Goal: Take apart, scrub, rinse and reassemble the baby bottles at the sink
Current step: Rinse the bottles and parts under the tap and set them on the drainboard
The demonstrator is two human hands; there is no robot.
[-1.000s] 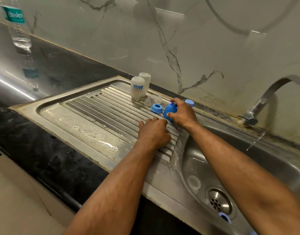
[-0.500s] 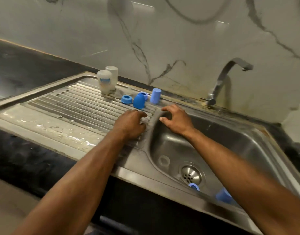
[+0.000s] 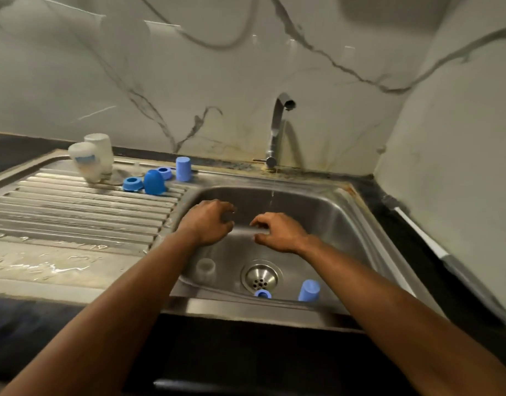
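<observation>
Hands over basin, both empty.
Left hand [image 3: 207, 222] and right hand [image 3: 277, 231] hang loosely curled, likely reaching for blue cap [image 3: 309, 290] at near wall; bottles [image 3: 90, 157] drain inverted far left on drainboard [image 3: 74, 207].

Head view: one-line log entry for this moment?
left hand: empty, over sink basin | right hand: empty, over basin | tap: thin trickle | blue cap: in basin
</observation>
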